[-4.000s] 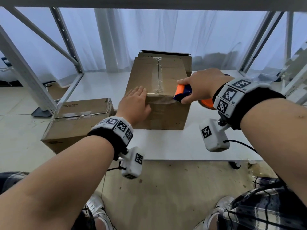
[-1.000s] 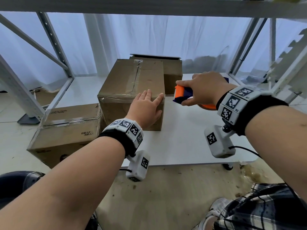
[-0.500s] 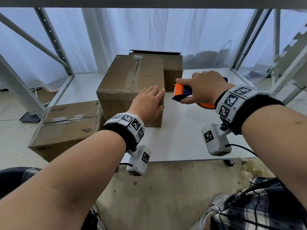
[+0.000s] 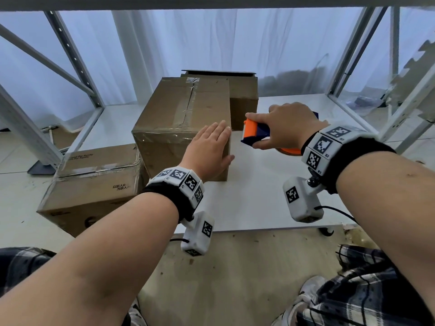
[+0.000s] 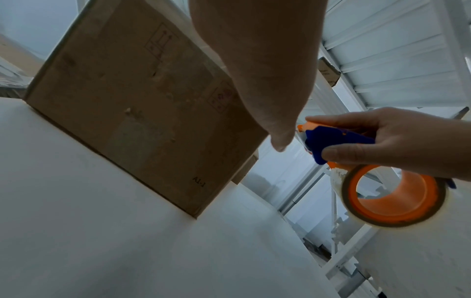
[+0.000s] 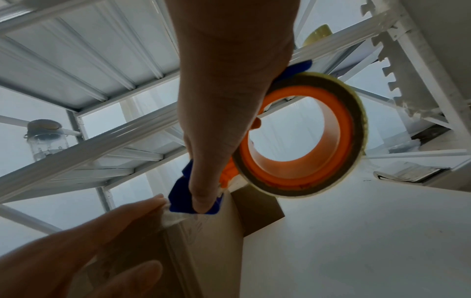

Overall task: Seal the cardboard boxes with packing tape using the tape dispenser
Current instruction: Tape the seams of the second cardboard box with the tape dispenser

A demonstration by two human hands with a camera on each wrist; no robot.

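Observation:
A taped brown cardboard box (image 4: 181, 116) (image 5: 132, 100) stands on the white shelf (image 4: 259, 189), turned at an angle. My left hand (image 4: 209, 149) lies flat with straight fingers on its near right corner. My right hand (image 4: 282, 128) (image 5: 397, 141) grips the orange and blue tape dispenser (image 4: 255, 132) (image 5: 339, 141) (image 6: 193, 199) just right of that corner, above the shelf. Its roll of clear tape (image 5: 392, 195) (image 6: 300, 133) hangs under the hand. A second cardboard box (image 4: 242, 92) stands behind the first.
A third taped box (image 4: 94, 184) sits lower at the left, beside the shelf's edge. Grey metal rack posts (image 4: 73, 57) rise at left and right, and another shelf (image 6: 76, 50) runs overhead. White curtains hang behind. My knees and shoes are below the shelf's front edge.
The front box has been slid and turned to the left since four seconds ago. My left hand went from its front edge to its right corner. The dispenser stayed in my right hand.

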